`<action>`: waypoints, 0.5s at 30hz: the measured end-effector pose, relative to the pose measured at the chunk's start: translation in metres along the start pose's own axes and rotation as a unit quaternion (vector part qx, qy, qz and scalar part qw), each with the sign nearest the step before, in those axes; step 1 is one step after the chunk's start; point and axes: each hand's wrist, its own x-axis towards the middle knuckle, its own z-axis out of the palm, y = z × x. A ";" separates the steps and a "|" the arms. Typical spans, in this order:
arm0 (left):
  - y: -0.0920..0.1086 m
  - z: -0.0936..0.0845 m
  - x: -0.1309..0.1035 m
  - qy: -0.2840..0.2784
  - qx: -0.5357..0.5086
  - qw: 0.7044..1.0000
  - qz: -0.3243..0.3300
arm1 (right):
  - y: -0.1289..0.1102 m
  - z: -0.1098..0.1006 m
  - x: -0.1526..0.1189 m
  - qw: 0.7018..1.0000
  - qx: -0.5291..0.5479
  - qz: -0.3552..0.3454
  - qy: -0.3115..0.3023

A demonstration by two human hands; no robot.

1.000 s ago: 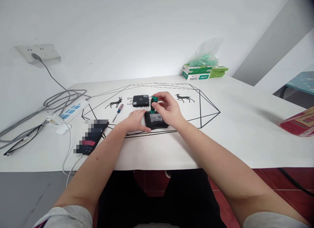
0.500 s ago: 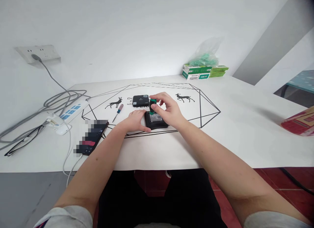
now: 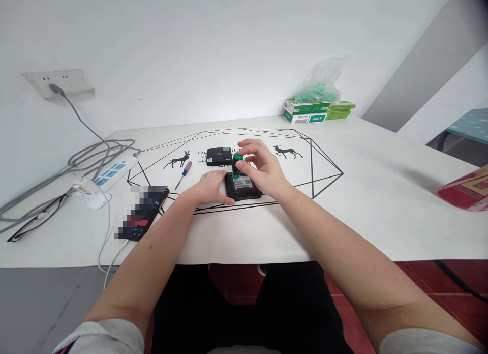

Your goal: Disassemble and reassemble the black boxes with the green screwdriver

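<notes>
A black square box (image 3: 246, 192) with a white label on top lies on the table in front of me. My left hand (image 3: 209, 187) grips its left side, thumb along the front and fingers toward the back. A short screwdriver (image 3: 237, 167) with a black and green handle stands upright over the box's back left part. My right hand (image 3: 263, 167) has the handle between thumb and fingertips, the upper fingers loosely bent. The screwdriver's tip is hidden. Just behind lies a flat black cover (image 3: 218, 156) with small stickers.
Left of the cover lies another screwdriver (image 3: 184, 174). A phone (image 3: 148, 214) with a cable, a power strip (image 3: 114, 178) and glasses (image 3: 38, 219) are farther left. Green boxes (image 3: 307, 110) under a plastic bag (image 3: 320, 87) stand at the back right, a red package (image 3: 465, 191) at the right edge.
The fingers of my right hand have opened slightly and shifted around the top of the screwdriver handle. My left hand and the box have stayed in place.
</notes>
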 end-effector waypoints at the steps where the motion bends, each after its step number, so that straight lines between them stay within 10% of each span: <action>1: -0.001 0.001 0.001 0.002 0.001 1.000 0.004 | 0.000 0.002 -0.001 1.000 0.022 0.017 -0.005; 15: -0.001 0.000 0.001 0.004 -0.013 1.000 0.018 | -0.003 0.004 -0.004 0.998 -0.025 0.015 -0.049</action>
